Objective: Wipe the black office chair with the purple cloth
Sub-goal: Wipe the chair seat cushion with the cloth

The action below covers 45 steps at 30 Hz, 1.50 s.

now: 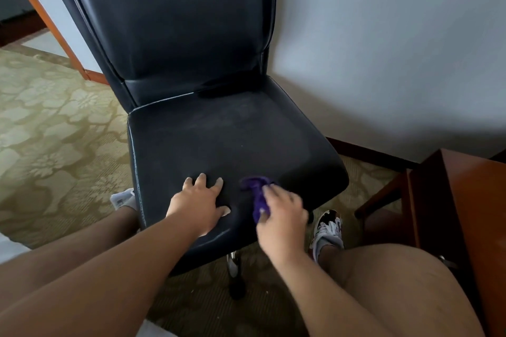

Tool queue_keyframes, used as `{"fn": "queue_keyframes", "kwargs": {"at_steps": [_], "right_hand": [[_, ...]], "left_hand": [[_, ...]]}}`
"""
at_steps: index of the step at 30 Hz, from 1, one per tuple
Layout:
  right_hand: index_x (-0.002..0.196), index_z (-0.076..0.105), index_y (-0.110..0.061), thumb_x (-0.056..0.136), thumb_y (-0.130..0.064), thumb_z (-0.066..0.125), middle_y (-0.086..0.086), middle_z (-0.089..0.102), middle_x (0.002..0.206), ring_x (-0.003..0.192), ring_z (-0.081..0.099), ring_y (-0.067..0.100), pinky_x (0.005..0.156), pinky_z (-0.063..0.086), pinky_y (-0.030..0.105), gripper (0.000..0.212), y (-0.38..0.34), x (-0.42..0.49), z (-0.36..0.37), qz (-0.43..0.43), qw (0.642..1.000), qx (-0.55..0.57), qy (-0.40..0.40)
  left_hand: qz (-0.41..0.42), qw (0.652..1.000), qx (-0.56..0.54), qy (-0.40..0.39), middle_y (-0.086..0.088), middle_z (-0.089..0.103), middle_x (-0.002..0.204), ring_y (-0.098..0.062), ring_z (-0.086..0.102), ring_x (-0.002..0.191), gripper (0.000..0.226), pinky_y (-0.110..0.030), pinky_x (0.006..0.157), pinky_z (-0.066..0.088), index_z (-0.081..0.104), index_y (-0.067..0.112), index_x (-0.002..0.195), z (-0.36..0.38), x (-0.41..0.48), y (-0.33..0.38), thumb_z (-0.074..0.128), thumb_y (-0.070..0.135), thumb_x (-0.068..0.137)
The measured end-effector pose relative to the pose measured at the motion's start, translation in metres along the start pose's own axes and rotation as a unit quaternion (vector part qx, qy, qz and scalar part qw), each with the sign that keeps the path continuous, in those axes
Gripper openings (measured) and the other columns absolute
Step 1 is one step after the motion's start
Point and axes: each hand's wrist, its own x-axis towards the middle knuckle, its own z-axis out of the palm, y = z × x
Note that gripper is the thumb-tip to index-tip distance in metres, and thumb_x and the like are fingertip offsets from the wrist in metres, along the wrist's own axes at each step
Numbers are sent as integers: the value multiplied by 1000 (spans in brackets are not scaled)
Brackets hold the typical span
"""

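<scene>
The bunched purple cloth (258, 197) is gripped in the right hand (282, 223), apparently pressed on the smooth leather-like black office chair (219, 139); the left hand (198, 206) is laid flat, fingers spread.

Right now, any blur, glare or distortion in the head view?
Head view: right hand and purple cloth are motion-blurred; left hand is sharper, flat on the seat. Soft sheen on the black office chair backrest, no hard glare. Wide-angle bending tilts the wall and door frame.
</scene>
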Motion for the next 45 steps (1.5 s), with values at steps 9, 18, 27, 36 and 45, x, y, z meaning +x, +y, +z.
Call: {"fn": "queue_keyframes", "kwargs": {"at_steps": [9, 18, 27, 36, 45], "right_hand": [[135, 57, -19, 92, -7, 57, -2, 50, 137, 116, 43, 25, 92, 44, 31, 45, 35, 30, -12, 135, 984, 114, 7], [140, 46, -28, 81, -17, 70, -7, 41, 144, 118, 42, 17, 94, 50, 27, 64, -32, -58, 23, -84, 992, 42, -84], [120, 68, -11, 86, -9, 70, 5, 57, 120, 108, 58, 30, 98, 46, 34, 34, 0, 4, 12, 104, 968, 227, 34], [111, 66, -16, 90, -9, 61, 1, 52, 108, 101, 53, 31, 86, 49, 38, 23, 27, 23, -4, 116, 986, 122, 2], [115, 51, -31, 85, -17, 64, -9, 42, 118, 106, 43, 14, 81, 51, 27, 35, -22, -76, 26, 24, 996, 65, -60]], "left_hand": [[77, 997, -5, -19, 5, 19, 160, -24, 24, 144, 74, -45, 108, 36, 18, 45, 153, -22, -5, -16, 47, 67, 89], [98, 994, 33, -38, 3, 18, 156, -27, 24, 139, 71, -45, 108, 39, 16, 47, 153, -20, -5, -24, 50, 60, 92], [77, 996, 31, -33, 6, 18, 156, -24, 27, 137, 71, -42, 105, 44, 13, 49, 153, -14, -8, -21, 49, 61, 93], [44, 997, 55, -25, 2, 29, 145, -26, 36, 125, 72, -38, 86, 54, 11, 45, 154, -13, -7, 17, 47, 62, 94], [27, 998, 39, -45, -1, 34, 137, -28, 38, 122, 68, -38, 86, 54, 22, 43, 154, -27, -5, 40, 50, 58, 94]]}}
